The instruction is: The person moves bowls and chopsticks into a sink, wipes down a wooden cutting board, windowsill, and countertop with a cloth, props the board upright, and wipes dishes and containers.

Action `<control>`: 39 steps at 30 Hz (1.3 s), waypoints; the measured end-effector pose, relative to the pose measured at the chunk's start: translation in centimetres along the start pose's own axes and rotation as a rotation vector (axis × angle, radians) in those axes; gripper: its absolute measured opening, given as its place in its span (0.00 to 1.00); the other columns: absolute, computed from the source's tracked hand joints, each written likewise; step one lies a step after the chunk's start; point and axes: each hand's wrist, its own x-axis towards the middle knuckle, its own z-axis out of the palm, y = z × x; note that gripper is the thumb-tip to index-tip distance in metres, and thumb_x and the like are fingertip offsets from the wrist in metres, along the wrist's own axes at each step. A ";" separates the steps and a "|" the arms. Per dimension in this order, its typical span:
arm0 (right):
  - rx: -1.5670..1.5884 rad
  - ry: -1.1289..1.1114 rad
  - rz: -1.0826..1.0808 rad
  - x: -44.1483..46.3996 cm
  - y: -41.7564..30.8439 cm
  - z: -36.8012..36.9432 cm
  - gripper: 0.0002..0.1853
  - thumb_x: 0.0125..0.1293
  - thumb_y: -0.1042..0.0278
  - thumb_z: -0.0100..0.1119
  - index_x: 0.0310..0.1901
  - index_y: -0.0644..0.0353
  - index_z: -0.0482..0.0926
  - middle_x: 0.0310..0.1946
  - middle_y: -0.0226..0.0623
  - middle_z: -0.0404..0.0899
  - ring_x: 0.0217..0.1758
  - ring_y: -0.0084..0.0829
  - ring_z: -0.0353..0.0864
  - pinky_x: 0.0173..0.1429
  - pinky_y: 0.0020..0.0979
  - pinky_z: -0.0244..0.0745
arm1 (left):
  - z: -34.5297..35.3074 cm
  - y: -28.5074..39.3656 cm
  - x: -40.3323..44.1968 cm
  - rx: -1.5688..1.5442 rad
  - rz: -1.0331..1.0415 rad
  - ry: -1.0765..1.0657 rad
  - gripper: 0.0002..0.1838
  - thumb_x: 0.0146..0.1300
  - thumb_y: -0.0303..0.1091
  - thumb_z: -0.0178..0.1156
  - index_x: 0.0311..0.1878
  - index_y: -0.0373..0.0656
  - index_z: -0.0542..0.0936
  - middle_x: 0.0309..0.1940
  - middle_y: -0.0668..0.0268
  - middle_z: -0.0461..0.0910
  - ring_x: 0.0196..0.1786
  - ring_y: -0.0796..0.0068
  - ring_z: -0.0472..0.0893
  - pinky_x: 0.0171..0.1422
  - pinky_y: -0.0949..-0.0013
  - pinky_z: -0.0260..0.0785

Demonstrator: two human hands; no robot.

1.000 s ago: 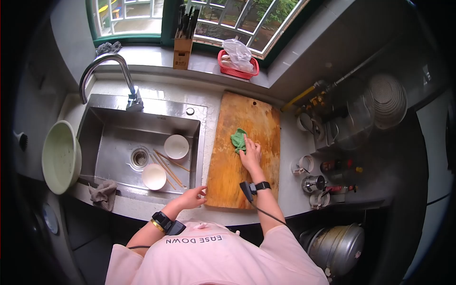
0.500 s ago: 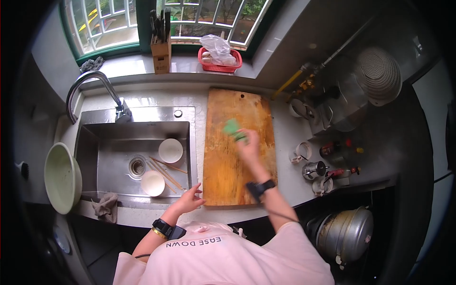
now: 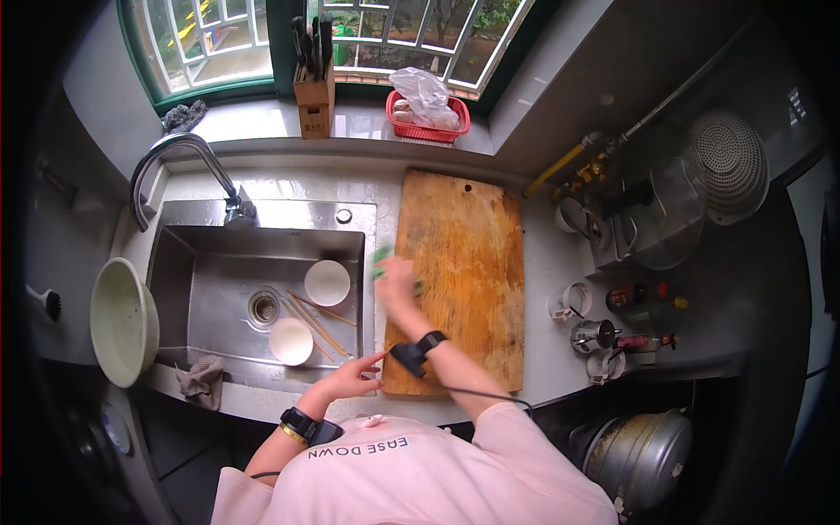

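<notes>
A crumpled green cloth (image 3: 381, 259), blurred by motion, is in my right hand (image 3: 398, 282). That hand is over the left edge of the wooden cutting board (image 3: 464, 280), close to the sink's right rim. My left hand (image 3: 352, 378) is by the board's front left corner, its fingers apart and nothing in them. Whether its fingertips touch the board I cannot tell. In the steel sink (image 3: 219, 262), left of my hands, are two white bowls (image 3: 327, 283) and several wooden chopsticks (image 3: 317, 325).
A pale green basin (image 3: 125, 324) leans at the sink's left, with a grey rag (image 3: 201, 381) on the front edge. A knife block (image 3: 314, 105) and red basket (image 3: 429, 131) stand on the sill. Cups, a metal pot (image 3: 592, 335) and bottles (image 3: 626, 297) stand right of the board.
My right hand has swept the green cloth left and slightly down, from the middle of the board to its left edge. My left hand stays near the board's front corner. The view has shifted slightly.
</notes>
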 end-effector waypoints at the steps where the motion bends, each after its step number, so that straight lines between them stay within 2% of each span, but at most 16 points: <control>1: 0.120 -0.274 0.004 -1.6 -2.4 1.0 0.13 0.48 0.76 0.53 0.39 0.60 0.75 0.38 0.46 0.72 0.45 0.46 0.69 0.49 0.40 0.66 | 0.0 -0.3 0.0 -0.023 -0.018 -0.003 0.38 0.54 0.33 0.61 0.68 0.45 0.56 0.53 0.50 0.73 0.50 0.67 0.77 0.48 0.69 0.74; 3: 0.323 -0.451 0.056 -3.6 -6.4 1.5 0.15 0.51 0.74 0.53 0.43 0.60 0.73 0.41 0.45 0.72 0.48 0.44 0.70 0.54 0.38 0.65 | -0.1 -0.2 0.1 0.017 -0.018 -0.028 0.37 0.55 0.31 0.60 0.68 0.42 0.57 0.54 0.52 0.72 0.52 0.68 0.76 0.49 0.69 0.73; 8: 0.459 -0.089 0.237 0.7 -3.3 -7.1 0.15 0.54 0.77 0.52 0.46 0.59 0.71 0.43 0.43 0.71 0.51 0.38 0.70 0.57 0.36 0.65 | -0.6 0.1 -1.0 0.003 -0.015 -0.041 0.37 0.56 0.29 0.60 0.67 0.37 0.55 0.62 0.56 0.64 0.58 0.67 0.72 0.54 0.69 0.71; 10: 0.683 -0.008 0.504 2.2 -0.1 -13.5 0.14 0.59 0.75 0.50 0.48 0.58 0.70 0.43 0.38 0.71 0.45 0.31 0.72 0.48 0.36 0.70 | -0.1 0.1 -1.0 -0.030 0.018 -0.040 0.38 0.56 0.30 0.60 0.68 0.38 0.54 0.63 0.56 0.63 0.59 0.66 0.72 0.55 0.69 0.71; 13: 0.046 0.185 0.284 -0.1 12.5 -18.3 0.13 0.57 0.74 0.54 0.46 0.58 0.75 0.44 0.43 0.74 0.43 0.43 0.74 0.49 0.39 0.70 | -0.1 0.4 -0.8 -0.010 0.034 -0.065 0.39 0.55 0.32 0.59 0.69 0.40 0.54 0.61 0.56 0.66 0.58 0.65 0.72 0.55 0.70 0.70; 14: -0.149 0.172 0.398 -1.4 13.9 -19.4 0.14 0.56 0.75 0.54 0.46 0.58 0.75 0.45 0.44 0.74 0.46 0.45 0.72 0.51 0.39 0.68 | -0.1 0.4 -0.7 -0.007 0.021 -0.076 0.38 0.55 0.32 0.59 0.68 0.39 0.54 0.61 0.55 0.67 0.58 0.65 0.72 0.55 0.70 0.70; 17: -0.487 0.163 0.206 -6.1 14.9 -16.5 0.14 0.55 0.76 0.53 0.45 0.59 0.76 0.44 0.43 0.75 0.49 0.45 0.70 0.53 0.39 0.66 | -0.3 0.4 -0.5 -0.101 -0.058 -0.103 0.37 0.56 0.33 0.56 0.68 0.37 0.54 0.59 0.56 0.69 0.58 0.66 0.72 0.57 0.70 0.68; 21: 0.183 0.164 0.398 -8.1 2.6 -7.3 0.09 0.56 0.74 0.53 0.39 0.61 0.77 0.42 0.47 0.76 0.47 0.43 0.72 0.49 0.37 0.67 | -0.6 -0.9 -0.2 -0.255 -0.025 -0.117 0.36 0.56 0.33 0.54 0.68 0.36 0.54 0.61 0.57 0.66 0.60 0.67 0.70 0.59 0.70 0.67; 22: -0.057 0.058 0.109 -8.8 0.1 -6.0 0.10 0.55 0.73 0.54 0.40 0.61 0.77 0.40 0.47 0.77 0.47 0.43 0.72 0.50 0.37 0.67 | -0.6 -0.9 -0.4 -0.331 -0.025 -0.129 0.36 0.57 0.33 0.53 0.68 0.35 0.54 0.62 0.57 0.65 0.61 0.67 0.69 0.60 0.70 0.67; 25: 0.383 -0.325 0.179 -9.2 -6.8 -5.1 0.13 0.53 0.74 0.57 0.42 0.61 0.77 0.41 0.44 0.77 0.48 0.44 0.73 0.54 0.38 0.65 | -0.7 -0.7 -1.0 -0.420 -0.019 -0.212 0.34 0.57 0.31 0.52 0.67 0.34 0.55 0.62 0.56 0.63 0.62 0.66 0.68 0.60 0.69 0.67; 27: 0.321 -0.208 0.049 -6.9 -7.5 -7.2 0.12 0.57 0.73 0.55 0.44 0.61 0.76 0.39 0.41 0.77 0.42 0.38 0.77 0.47 0.34 0.72 | -0.8 0.3 -1.7 -0.387 0.006 -0.199 0.33 0.58 0.30 0.53 0.67 0.34 0.56 0.62 0.57 0.63 0.62 0.66 0.68 0.61 0.68 0.66; 29: 0.605 -0.094 0.504 -4.9 -4.9 -10.0 0.12 0.61 0.72 0.52 0.47 0.61 0.73 0.38 0.40 0.76 0.39 0.29 0.77 0.36 0.31 0.78 | -0.2 1.1 -2.9 -0.401 0.008 -0.129 0.34 0.58 0.30 0.53 0.67 0.35 0.55 0.62 0.56 0.63 0.62 0.66 0.67 0.62 0.68 0.65; 31: 0.641 0.001 0.478 -3.0 0.6 -14.4 0.12 0.63 0.71 0.51 0.48 0.61 0.72 0.36 0.37 0.75 0.32 0.24 0.78 0.26 0.26 0.78 | -0.1 0.9 -2.9 -0.330 0.010 -0.111 0.36 0.58 0.31 0.56 0.68 0.35 0.53 0.64 0.56 0.61 0.64 0.66 0.66 0.63 0.68 0.63; 34: 0.389 0.171 0.591 -4.6 8.8 -19.9 0.14 0.62 0.68 0.50 0.48 0.64 0.71 0.35 0.40 0.77 0.32 0.33 0.80 0.30 0.31 0.77 | 0.3 0.1 -2.1 -0.213 0.017 -0.027 0.39 0.57 0.34 0.59 0.68 0.35 0.51 0.65 0.55 0.60 0.64 0.65 0.65 0.63 0.67 0.62; 36: 0.037 0.220 0.691 -7.5 13.9 -22.2 0.20 0.59 0.58 0.49 0.47 0.65 0.73 0.41 0.55 0.76 0.43 0.50 0.77 0.48 0.41 0.70 | 0.3 -0.6 -1.0 -0.135 0.016 0.034 0.43 0.55 0.39 0.63 0.69 0.36 0.51 0.65 0.53 0.59 0.64 0.63 0.65 0.63 0.67 0.63; 39: -0.258 0.155 0.859 -11.3 18.6 -22.3 0.25 0.61 0.51 0.42 0.50 0.64 0.70 0.44 0.59 0.75 0.49 0.53 0.73 0.53 0.45 0.66 | 0.9 -1.0 0.9 -0.188 -0.024 0.113 0.46 0.55 0.41 0.64 0.69 0.34 0.49 0.66 0.51 0.58 0.64 0.63 0.65 0.63 0.68 0.62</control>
